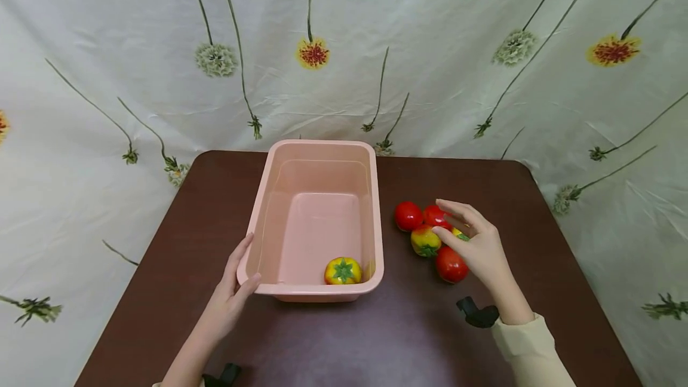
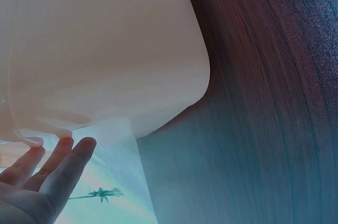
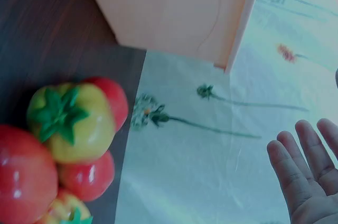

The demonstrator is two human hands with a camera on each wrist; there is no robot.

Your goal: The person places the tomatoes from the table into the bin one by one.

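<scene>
A pink plastic bin (image 1: 325,214) stands on the table with one yellow-red tomato (image 1: 343,271) inside, at its near right corner. My left hand (image 1: 231,291) rests at the bin's near left corner, thumb by the front rim. In the left wrist view, straight fingertips (image 2: 67,155) touch the bin's outer side (image 2: 116,49). Right of the bin lies a cluster of shiny tomatoes, among them a red one (image 1: 408,215), a yellow one with green leaves (image 1: 426,242) and another red one (image 1: 451,265). Over this cluster hovers my right hand (image 1: 475,246), thumb and fingers spread apart, holding nothing.
A dark brown table (image 1: 333,345) lies under everything. Behind it and at both sides hangs a pale floral cloth (image 1: 430,17). Black straps (image 1: 477,313) sit around the wrists.
</scene>
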